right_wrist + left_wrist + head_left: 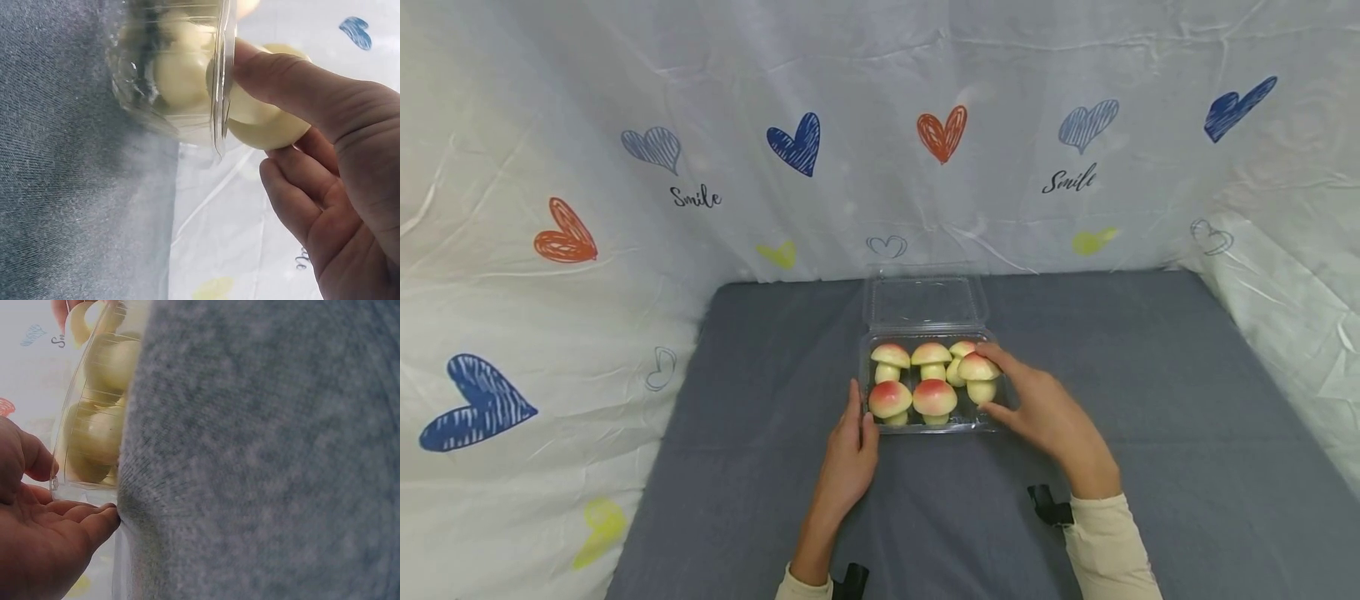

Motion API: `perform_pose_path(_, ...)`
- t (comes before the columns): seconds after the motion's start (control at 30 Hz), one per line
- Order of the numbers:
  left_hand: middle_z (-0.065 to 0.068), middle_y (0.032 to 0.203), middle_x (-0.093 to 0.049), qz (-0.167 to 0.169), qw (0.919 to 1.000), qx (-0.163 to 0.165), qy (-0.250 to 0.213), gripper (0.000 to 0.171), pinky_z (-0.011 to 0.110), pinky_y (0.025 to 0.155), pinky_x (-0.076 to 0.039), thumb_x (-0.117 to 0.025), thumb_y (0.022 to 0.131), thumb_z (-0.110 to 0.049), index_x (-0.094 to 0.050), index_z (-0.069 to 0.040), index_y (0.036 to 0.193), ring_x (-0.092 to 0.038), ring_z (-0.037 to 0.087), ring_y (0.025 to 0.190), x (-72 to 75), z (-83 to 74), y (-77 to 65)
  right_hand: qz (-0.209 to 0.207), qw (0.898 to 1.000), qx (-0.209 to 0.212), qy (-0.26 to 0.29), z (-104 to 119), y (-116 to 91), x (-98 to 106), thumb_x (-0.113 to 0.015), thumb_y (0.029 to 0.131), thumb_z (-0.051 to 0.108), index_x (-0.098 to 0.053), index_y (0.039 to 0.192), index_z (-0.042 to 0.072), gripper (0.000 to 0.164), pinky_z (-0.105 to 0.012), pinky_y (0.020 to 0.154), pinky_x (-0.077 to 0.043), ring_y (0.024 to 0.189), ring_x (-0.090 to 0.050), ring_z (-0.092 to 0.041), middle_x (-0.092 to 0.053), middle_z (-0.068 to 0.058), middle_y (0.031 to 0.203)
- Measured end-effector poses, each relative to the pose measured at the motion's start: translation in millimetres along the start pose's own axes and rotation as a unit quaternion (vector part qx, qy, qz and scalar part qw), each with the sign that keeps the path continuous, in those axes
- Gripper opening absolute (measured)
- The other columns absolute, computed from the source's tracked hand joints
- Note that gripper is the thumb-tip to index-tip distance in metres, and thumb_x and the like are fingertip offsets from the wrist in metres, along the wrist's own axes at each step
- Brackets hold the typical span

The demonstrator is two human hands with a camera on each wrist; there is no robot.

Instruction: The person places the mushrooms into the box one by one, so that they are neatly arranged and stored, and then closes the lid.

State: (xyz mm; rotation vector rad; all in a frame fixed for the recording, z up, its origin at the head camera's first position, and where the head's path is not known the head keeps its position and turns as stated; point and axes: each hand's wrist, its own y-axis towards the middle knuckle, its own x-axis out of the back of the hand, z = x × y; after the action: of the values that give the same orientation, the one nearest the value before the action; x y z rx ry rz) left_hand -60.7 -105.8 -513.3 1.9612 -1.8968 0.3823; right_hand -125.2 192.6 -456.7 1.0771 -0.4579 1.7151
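Observation:
A clear plastic clamshell box (865, 342) stands on the grey cloth with its lid (925, 302) raised at the back. Several toy mushrooms with red-and-cream caps (890, 400) sit in it in two rows. At the box's right side my right hand (1052, 417) pinches one toy mushroom (980, 367) between thumb and fingers. That mushroom (275, 128) sits partly above the rim in the right wrist view. My left hand (847, 462) rests against the box's left front corner. Its fingers lie along the side, and the thumb (39, 459) touches the rim.
Grey cloth (775, 375) covers the table around the box. A white curtain (850, 75) printed with hearts and the word "Smile" hangs behind and at both sides. Black wrist mounts (1051, 507) show at the sleeves.

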Motion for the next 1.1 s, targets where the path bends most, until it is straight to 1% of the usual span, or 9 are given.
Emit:
perform_pose_path(0.2, 0.021, 0.17, -0.03, 0.003, 1.0, 0.002, 0.004, 0.063, 0.059, 0.117, -0.037, -0.045, 0.115, -0.016, -0.015, -0.003, 0.169, -0.034, 0.036, 0.154, -0.1, 1.0, -0.2, 0.001, 1.0, 0.004, 0.003, 0.4, -3.4, -3.2, -0.094, 0.081, 0.012, -0.046, 0.159, 0.023, 0.092, -0.057, 0.088, -0.057, 0.107, -0.073, -0.039, -0.064, -0.017, 0.145)
perform_pose_path(0.33, 0.02, 0.17, -0.029, 0.004, 1.0, 0.005, 0.001, 0.064, 0.057, 0.111, -0.041, -0.045, 0.115, -0.017, -0.014, -0.005, 0.169, -0.038, 0.034, 0.152, -0.1, 1.3, -0.8, 0.006, 1.0, 0.006, 0.003, 1.4, -4.8, -5.5, -0.094, 0.082, 0.013, -0.045, 0.16, 0.022, 0.092, -0.057, 0.09, -0.057, 0.109, -0.073, -0.039, -0.063, -0.019, 0.146)
perform_pose_path(0.43, 0.02, 0.171, -0.028, 0.005, 1.0, 0.003, -0.004, 0.064, 0.057, 0.112, -0.041, -0.045, 0.115, -0.017, -0.013, -0.005, 0.17, -0.038, 0.033, 0.153, 0.1, 0.8, -0.6, 0.008, 1.0, 0.006, 0.002, 1.9, -6.1, -7.0, -0.094, 0.083, 0.014, -0.045, 0.16, 0.021, 0.092, -0.057, 0.089, -0.057, 0.107, -0.073, -0.039, -0.065, -0.021, 0.142)
perform_pose_path(0.53, 0.019, 0.171, -0.028, 0.004, 1.0, -0.001, -0.003, 0.064, 0.058, 0.116, -0.038, -0.045, 0.116, -0.017, -0.013, -0.005, 0.169, -0.034, 0.034, 0.154, 0.1, 0.6, -0.3, 0.011, 1.0, 0.003, 0.001, 2.8, -7.0, -7.7, -0.094, 0.083, 0.014, -0.045, 0.16, 0.021, 0.092, -0.056, 0.088, -0.058, 0.104, -0.074, -0.038, -0.067, -0.022, 0.138)
perform_pose_path(0.7, 0.02, 0.171, -0.028, 0.003, 1.0, -0.002, -0.005, 0.064, 0.058, 0.116, -0.038, -0.045, 0.116, -0.017, -0.013, -0.004, 0.169, -0.034, 0.034, 0.154, 0.1, 1.2, -0.7, 0.011, 1.0, -0.003, 0.0, 3.5, -7.6, -8.3, -0.094, 0.082, 0.014, -0.046, 0.158, 0.022, 0.091, -0.056, 0.085, -0.058, 0.098, -0.075, -0.037, -0.071, -0.023, 0.13)
perform_pose_path(0.87, 0.02, 0.171, -0.028, 0.004, 1.0, -0.002, -0.004, 0.063, 0.059, 0.117, -0.037, -0.045, 0.116, -0.017, -0.015, -0.001, 0.168, -0.033, 0.035, 0.155, -0.1, 2.0, -1.2, 0.014, 1.0, -0.005, 0.001, 3.6, -8.0, -8.3, -0.094, 0.082, 0.015, -0.046, 0.158, 0.021, 0.09, -0.056, 0.085, -0.058, 0.099, -0.075, -0.037, -0.071, -0.022, 0.13)
perform_pose_path(0.97, 0.019, 0.171, -0.027, 0.003, 1.0, -0.001, -0.004, 0.063, 0.059, 0.118, -0.035, -0.045, 0.116, -0.017, -0.015, -0.001, 0.169, -0.032, 0.034, 0.155, -0.4, 2.5, -1.3, 0.018, 1.0, -0.006, 0.0, 3.7, -7.9, -8.2, -0.094, 0.082, 0.016, -0.046, 0.159, 0.022, 0.091, -0.055, 0.085, -0.059, 0.098, -0.075, -0.035, -0.072, -0.021, 0.13)
perform_pose_path(1.1, 0.021, 0.17, -0.029, 0.001, 1.0, 0.0, -0.003, 0.063, 0.059, 0.117, -0.037, -0.045, 0.115, -0.016, -0.014, -0.004, 0.169, -0.033, 0.034, 0.154, -0.7, 1.7, -1.5, 0.02, 1.0, -0.003, -0.001, 3.4, -8.0, -8.4, -0.094, 0.082, 0.018, -0.047, 0.158, 0.022, 0.09, -0.053, 0.086, -0.059, 0.1, -0.075, -0.033, -0.072, -0.019, 0.13)
